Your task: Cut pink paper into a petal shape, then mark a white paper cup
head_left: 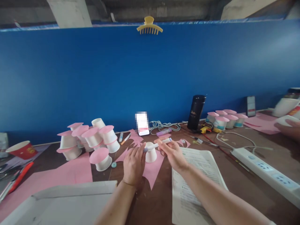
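Note:
A white pen-like stick (156, 145) with a blue end spans the gap between my two hands, above a small white cup (151, 156). My left hand (134, 164) has its fingers closed round the stick's left end, beside the cup. Near the stick's right end, my right hand (172, 153) pinches it. The cup rests on a cut piece of pink paper (152, 175). To the left, one white cup with a pink disc on top (100, 158) stands by a small teal ring (113, 164).
Stacked pink-topped cups (93, 137) and a red cup (23, 150) stand left. Beyond are a phone (142, 123) and a black bottle (196, 112). On the right lie printed sheets (187, 193) and a power strip (264, 170); another person's hand (289, 129) is at the far right.

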The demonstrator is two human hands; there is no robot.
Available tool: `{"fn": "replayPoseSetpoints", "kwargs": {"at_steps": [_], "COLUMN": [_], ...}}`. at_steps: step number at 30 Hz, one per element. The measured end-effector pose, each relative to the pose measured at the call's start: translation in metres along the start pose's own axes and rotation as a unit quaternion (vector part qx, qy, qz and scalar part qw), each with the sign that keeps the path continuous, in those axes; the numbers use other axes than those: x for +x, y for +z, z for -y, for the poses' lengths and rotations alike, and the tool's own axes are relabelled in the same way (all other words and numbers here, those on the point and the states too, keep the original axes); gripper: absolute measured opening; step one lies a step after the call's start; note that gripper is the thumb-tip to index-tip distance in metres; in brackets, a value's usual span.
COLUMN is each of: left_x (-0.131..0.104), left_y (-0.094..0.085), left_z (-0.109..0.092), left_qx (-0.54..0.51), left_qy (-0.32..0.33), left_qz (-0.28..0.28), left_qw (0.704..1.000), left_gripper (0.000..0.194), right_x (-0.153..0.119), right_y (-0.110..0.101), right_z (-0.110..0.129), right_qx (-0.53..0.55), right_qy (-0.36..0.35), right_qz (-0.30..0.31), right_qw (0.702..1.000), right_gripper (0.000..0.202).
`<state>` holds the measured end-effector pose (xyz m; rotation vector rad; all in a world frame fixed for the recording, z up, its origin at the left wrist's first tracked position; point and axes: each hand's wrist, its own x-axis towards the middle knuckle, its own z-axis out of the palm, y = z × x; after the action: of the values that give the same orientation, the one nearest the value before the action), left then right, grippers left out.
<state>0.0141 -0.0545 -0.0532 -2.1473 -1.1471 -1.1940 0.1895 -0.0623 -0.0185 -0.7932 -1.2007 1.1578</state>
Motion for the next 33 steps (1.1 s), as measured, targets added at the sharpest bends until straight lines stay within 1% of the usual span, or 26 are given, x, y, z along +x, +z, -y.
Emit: {"fn": "replayPoseSetpoints", "kwargs": {"at_steps": [2,4,7,8,12,16,21,23,24,25,27,28,30,31,33], "left_x": [0.0,0.001,0.004,0.005,0.007,0.01,0.012,0.011,0.011,0.01,0.008,0.007,0.005,0.004,0.003], "left_y": [-0.001,-0.003,-0.004,-0.005,-0.006,-0.005,-0.003,-0.005,-0.006,-0.008,-0.01,-0.01,-0.009,-0.007,-0.004], "left_z": [-0.003,-0.007,-0.01,-0.01,-0.011,-0.013,-0.017,-0.014,-0.011,-0.006,0.004,0.009,0.016,0.017,0.019], "left_qx": [0.003,-0.001,0.008,0.018,0.057,0.071,0.077,0.08,0.083,0.086,0.107,0.119,0.117,0.11,0.107], "left_qy": [0.009,0.014,0.022,0.028,0.051,0.058,0.059,0.058,0.05,0.036,-0.031,-0.072,-0.115,-0.124,-0.173], "left_qz": [0.003,0.015,0.025,0.025,0.03,0.041,0.059,0.06,0.058,0.051,0.027,0.011,0.003,0.015,0.054], "left_qw": [1.0,1.0,0.999,0.999,0.997,0.995,0.994,0.993,0.994,0.994,0.993,0.99,0.987,0.986,0.978], "left_gripper": [0.032,0.027,0.012,0.01,0.021,0.023,0.025,0.027,0.028,0.029,0.031,0.031,0.031,0.032,0.035], "right_x": [-0.001,-0.002,-0.002,-0.002,0.0,0.001,0.002,0.006,0.01,0.015,0.025,0.03,0.035,0.035,0.031], "right_y": [0.003,0.007,0.01,0.011,0.011,0.01,0.012,0.005,-0.001,-0.01,-0.029,-0.037,-0.044,-0.044,-0.035], "right_z": [-0.004,-0.007,-0.011,-0.011,-0.008,-0.004,-0.005,-0.002,0.002,0.007,0.017,0.021,0.024,0.022,0.012], "right_qx": [-0.005,-0.008,0.009,0.02,0.037,0.018,0.024,0.034,0.041,0.064,0.129,0.15,0.145,0.119,0.045], "right_qy": [0.015,0.025,0.039,0.044,0.06,0.055,0.064,0.068,0.074,0.063,0.042,0.024,0.002,-0.009,-0.04], "right_qz": [0.016,0.018,0.001,-0.007,-0.032,-0.034,-0.043,-0.06,-0.07,-0.125,-0.211,-0.224,-0.208,-0.191,-0.146], "right_qw": [1.0,0.999,0.999,0.999,0.997,0.998,0.997,0.995,0.994,0.988,0.968,0.963,0.967,0.974,0.987], "right_gripper": [0.034,0.037,0.04,0.042,0.046,0.047,0.044,0.042,0.042,0.042,0.043,0.042,0.04,0.038,0.034]}}
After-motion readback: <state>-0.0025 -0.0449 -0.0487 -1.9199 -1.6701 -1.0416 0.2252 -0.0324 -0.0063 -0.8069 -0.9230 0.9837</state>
